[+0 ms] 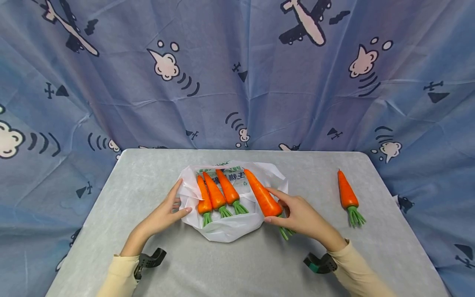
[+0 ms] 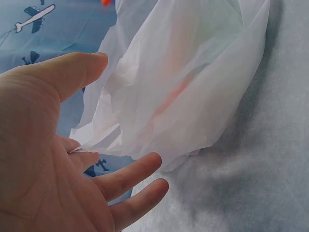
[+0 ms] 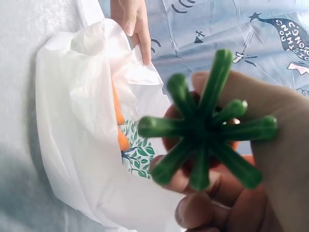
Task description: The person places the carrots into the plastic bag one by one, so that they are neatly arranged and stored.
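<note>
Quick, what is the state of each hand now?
Left hand: open, fingers straight, touching the white bag.
Right hand: holding a carrot.

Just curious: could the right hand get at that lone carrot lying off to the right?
Probably not yet: the right hand already grips a carrot over the bag. The lone carrot lies unobstructed on the table.
</note>
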The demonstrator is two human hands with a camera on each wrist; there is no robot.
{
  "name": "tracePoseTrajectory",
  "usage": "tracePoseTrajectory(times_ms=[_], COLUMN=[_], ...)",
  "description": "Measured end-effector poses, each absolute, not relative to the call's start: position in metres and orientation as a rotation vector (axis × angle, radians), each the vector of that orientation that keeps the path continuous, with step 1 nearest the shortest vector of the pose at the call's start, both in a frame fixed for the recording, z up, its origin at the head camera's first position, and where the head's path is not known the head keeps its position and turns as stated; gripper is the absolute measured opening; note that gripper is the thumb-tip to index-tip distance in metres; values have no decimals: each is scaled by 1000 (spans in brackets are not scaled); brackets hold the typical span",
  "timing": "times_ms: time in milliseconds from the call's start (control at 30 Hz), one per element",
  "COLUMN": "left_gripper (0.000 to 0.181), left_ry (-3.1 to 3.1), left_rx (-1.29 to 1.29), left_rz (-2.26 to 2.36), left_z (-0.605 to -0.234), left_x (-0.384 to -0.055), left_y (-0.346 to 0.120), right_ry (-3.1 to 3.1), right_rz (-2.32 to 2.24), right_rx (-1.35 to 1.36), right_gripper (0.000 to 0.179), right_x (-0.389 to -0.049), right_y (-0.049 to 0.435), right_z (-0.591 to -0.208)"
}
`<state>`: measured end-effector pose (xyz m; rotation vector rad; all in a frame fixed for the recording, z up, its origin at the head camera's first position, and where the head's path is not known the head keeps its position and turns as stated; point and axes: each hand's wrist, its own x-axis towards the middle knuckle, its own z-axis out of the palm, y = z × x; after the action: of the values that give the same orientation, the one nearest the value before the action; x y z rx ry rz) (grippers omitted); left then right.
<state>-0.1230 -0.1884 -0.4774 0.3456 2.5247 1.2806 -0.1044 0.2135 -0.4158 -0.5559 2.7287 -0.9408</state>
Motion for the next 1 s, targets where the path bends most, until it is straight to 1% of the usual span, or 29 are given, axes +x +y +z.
tracePoseTrajectory(times_ms=[333,1000], left_gripper=[97,96], left_ry=[2525,2544], left_rx=[341,359], left_rz=[1285,1275], left_z=[-477,-476], left_x=[-123,-121], left_y=[-187,-187], right_ry=[2685,2626], right_rz=[-875,-866], right_rx=[-534,-454], right_gripper=[76,78], right_x=[-111,-131], right_y=[201,178], right_z=[-422,-412])
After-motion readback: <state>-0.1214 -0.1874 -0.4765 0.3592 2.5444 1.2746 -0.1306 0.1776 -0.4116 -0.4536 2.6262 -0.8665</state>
